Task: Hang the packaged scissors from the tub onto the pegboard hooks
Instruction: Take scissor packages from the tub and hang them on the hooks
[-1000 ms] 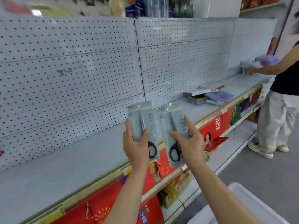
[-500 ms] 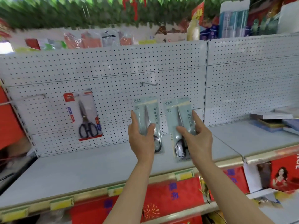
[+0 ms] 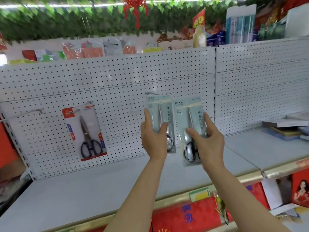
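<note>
My left hand (image 3: 154, 138) grips a pale green scissors pack (image 3: 158, 111) held upright against the white pegboard (image 3: 117, 77). The pack's top edge sits level with a metal hook (image 3: 149, 93), whose tip shows at the pack's upper left corner. My right hand (image 3: 209, 141) holds a second identical scissors pack (image 3: 188, 114) just to the right, slightly lower. A red-carded pack of black-handled scissors (image 3: 85, 131) hangs on a hook to the left. The tub is out of view.
A bare hook (image 3: 39, 111) sticks out at the far left of the pegboard. A grey shelf (image 3: 83, 186) runs below the board. Stacked books (image 3: 286, 128) lie on the shelf at right. Packaged goods line the top ledge (image 3: 93, 51).
The view has swung left from the right shelf section to the section with hooks. Both hands have lifted their packs up and closer to the pegboard, the left pack reaching the hook's height.
</note>
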### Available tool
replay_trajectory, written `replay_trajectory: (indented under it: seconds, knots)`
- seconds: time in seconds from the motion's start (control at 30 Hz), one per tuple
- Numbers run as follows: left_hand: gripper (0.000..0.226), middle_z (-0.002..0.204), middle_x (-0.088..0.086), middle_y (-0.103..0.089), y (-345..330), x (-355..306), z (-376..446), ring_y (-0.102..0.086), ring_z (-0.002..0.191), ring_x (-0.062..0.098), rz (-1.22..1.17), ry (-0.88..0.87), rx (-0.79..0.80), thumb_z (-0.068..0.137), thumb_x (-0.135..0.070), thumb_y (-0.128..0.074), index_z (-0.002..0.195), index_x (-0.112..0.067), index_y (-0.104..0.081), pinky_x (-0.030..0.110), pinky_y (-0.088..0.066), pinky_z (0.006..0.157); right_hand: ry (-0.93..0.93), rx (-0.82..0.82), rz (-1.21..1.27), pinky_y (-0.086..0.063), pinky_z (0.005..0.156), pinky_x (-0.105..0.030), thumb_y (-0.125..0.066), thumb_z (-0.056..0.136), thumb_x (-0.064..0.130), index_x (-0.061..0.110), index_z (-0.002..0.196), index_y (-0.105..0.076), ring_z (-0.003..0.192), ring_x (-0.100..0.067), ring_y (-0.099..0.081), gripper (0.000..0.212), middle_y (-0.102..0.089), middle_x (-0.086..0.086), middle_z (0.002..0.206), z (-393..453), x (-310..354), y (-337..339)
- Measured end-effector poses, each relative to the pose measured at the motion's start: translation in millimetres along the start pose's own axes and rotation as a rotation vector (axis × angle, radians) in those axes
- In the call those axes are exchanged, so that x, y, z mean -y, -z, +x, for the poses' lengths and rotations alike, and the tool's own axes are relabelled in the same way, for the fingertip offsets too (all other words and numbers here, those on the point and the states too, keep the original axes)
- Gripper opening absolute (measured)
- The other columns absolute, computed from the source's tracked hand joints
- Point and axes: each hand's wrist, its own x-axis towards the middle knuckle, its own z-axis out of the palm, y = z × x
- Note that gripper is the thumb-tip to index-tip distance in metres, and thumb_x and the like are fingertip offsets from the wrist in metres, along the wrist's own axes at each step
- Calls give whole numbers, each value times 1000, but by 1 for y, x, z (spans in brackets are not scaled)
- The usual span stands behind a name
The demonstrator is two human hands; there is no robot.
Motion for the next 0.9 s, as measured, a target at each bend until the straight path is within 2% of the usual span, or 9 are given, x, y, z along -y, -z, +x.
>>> replay_trajectory:
  seconds: [0.07,0.13,0.2,0.47,0.6,0.67,0.73,0.83,0.9]
  knots:
    - [81,111,-10,-52,-12,-2,6,-50,83,-9,7,7,11,85,-31,-73,150,-42,-27,3,-30,60,-6,-12,-6,-47,68,-7,-77,79,18,32,143,-45,65,14,-60,73,-67,18,108,6,-1,7]
    - [81,115,-5,-54,-26,-4,10,-52,85,0,15,16,11,85,-32,-73,150,-42,-26,7,-31,60,-1,-15,8,-42,59,0,-76,81,12,26,144,-45,68,23,-58,72,-60,24,108,14,0,15]
    - [81,117,-2,-54,-38,-5,14,-52,90,9,35,23,-1,85,-34,-72,150,-42,-25,11,-31,60,6,-2,13,-39,57,3,-75,82,10,24,144,-44,67,29,-53,71,-54,30,106,24,0,20]
    - [82,115,-1,-53,-77,-4,18,-56,96,14,65,59,-66,85,-36,-72,151,-42,-23,26,-42,72,26,110,-8,-38,68,6,-77,80,16,31,143,-45,82,36,-46,72,-51,29,119,62,-15,40]
    - [81,114,-4,-53,-89,-1,21,-56,92,8,74,73,-116,85,-36,-72,150,-43,-24,29,-50,76,3,145,-3,-51,91,-21,-80,77,21,38,140,-47,100,11,-61,73,-62,19,123,73,-21,44]
    - [81,113,-6,-52,-91,2,22,-51,81,-4,63,72,-150,85,-35,-72,150,-43,-24,15,-42,66,-4,159,6,-52,96,-31,-80,76,21,38,140,-48,105,3,-62,74,-62,19,123,77,-24,45]
    - [82,112,-5,-52,-92,5,22,-50,80,-4,60,66,-175,85,-35,-73,150,-43,-24,12,-35,61,-4,170,7,-51,97,-35,-80,76,23,39,140,-47,109,-1,-62,74,-63,17,125,81,-26,44]
    - [81,110,-2,-53,-95,11,23,-55,91,11,64,37,-193,85,-35,-73,150,-43,-25,24,-40,67,0,183,18,-49,101,-37,-80,76,24,38,141,-46,117,-2,-58,74,-60,15,132,84,-31,39]
    - [81,111,-3,-53,-96,14,24,-55,93,11,60,19,-206,85,-35,-72,150,-44,-24,22,-39,67,-7,192,28,-48,102,-39,-81,75,27,41,140,-46,120,-4,-57,75,-59,15,134,86,-34,33]
